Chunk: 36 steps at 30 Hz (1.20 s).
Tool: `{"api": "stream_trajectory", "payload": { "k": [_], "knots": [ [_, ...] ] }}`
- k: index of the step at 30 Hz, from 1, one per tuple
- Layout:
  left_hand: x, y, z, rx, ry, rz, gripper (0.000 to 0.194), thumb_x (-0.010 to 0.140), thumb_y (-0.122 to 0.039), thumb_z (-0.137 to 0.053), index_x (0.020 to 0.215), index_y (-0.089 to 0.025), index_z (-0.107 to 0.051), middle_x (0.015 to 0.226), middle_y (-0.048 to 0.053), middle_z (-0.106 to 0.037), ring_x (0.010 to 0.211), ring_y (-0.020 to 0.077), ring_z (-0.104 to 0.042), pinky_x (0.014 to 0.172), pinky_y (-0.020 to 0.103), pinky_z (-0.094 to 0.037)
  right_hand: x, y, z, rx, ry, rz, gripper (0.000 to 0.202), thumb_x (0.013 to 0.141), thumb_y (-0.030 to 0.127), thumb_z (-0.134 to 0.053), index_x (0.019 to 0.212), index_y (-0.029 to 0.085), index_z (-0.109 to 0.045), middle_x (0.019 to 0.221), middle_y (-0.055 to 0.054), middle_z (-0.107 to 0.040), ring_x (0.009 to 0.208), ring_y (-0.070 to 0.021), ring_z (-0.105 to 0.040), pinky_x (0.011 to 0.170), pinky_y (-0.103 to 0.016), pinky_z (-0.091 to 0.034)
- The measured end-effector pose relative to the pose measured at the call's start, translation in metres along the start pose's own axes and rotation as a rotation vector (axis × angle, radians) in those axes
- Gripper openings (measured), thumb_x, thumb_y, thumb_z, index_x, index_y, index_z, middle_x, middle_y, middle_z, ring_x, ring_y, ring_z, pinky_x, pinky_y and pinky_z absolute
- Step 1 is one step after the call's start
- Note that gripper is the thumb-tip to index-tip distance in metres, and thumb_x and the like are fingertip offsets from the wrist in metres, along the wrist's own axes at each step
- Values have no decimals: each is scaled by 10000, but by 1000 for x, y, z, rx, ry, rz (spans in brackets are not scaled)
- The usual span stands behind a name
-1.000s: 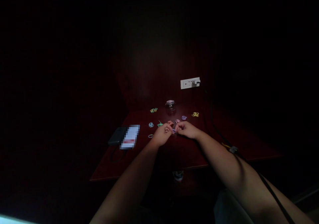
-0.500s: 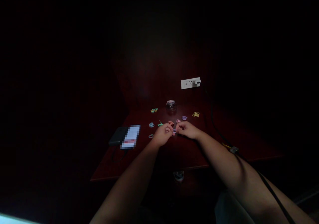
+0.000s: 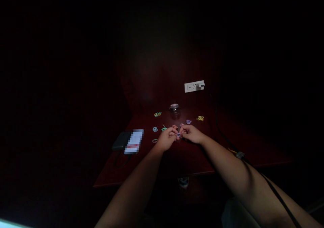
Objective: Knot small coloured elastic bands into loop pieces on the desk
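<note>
My left hand (image 3: 168,138) and my right hand (image 3: 191,134) meet over the dark red table (image 3: 192,160). Between their pinched fingertips is a small purple band (image 3: 178,134), gripped from both sides. Just beyond the fingers lie orange bands (image 3: 174,127) and pink bands (image 3: 182,125), partly hidden by the hands. Green bands (image 3: 164,128) rest by my left hand, with blue-grey bands (image 3: 155,129) and a pale band (image 3: 155,141) further left. Purple bands (image 3: 188,122) and yellow bands (image 3: 200,118) lie beyond my right hand.
A clear jar (image 3: 174,109) stands at the back, with mixed bands (image 3: 157,114) to its left. A phone (image 3: 134,142) and a black case (image 3: 121,140) lie at the left. A cable (image 3: 222,133) runs down from the wall socket (image 3: 194,86) toward my right arm.
The whole view has shifted slightly, so things appear a little lower and further right. Both hands keep their pinch on the purple band, with fingertips slightly changed.
</note>
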<state>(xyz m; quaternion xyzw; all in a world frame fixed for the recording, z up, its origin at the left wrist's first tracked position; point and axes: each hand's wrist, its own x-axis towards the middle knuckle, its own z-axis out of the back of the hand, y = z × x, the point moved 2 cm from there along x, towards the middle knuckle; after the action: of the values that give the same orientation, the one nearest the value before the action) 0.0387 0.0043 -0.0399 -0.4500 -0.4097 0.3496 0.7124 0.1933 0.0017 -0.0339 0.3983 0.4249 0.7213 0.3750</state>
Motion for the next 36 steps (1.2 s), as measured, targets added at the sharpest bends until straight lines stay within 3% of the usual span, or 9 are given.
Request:
{"api": "stream_trajectory", "payload": {
  "k": [18,25,31,36],
  "knots": [
    [4,5,3,-112,-45,-14,92,687,-163,-584,762,-112,-573,684,59,-659,578,103,-582,567,213,-438,3,-1,0,91,-91,69,101,660,231,-588,704,141,-572,483,47,-505,387,-51,-408,389,-174,-318],
    [5,5,5,-104,-78,-14,96,674,-163,-601,751,-108,-581,692,63,-665,574,99,-580,576,212,-438,2,-2,1,51,-57,59,85,653,192,-584,707,128,-593,422,64,-474,360,-44,-395,368,-159,-282],
    [3,4,6,-51,-91,-39,138,698,-236,-607,735,-107,-577,673,60,-658,576,100,-580,573,211,-441,4,-8,2,47,-60,41,182,678,279,-611,752,113,-623,524,17,-565,390,-50,-419,391,-179,-328],
    [3,5,6,-44,-98,-27,165,688,-254,-623,741,-109,-565,686,69,-661,590,111,-594,571,218,-447,4,-8,3,33,-85,38,263,655,373,-653,730,123,-626,500,21,-542,400,-61,-427,390,-188,-327]
  ]
}}
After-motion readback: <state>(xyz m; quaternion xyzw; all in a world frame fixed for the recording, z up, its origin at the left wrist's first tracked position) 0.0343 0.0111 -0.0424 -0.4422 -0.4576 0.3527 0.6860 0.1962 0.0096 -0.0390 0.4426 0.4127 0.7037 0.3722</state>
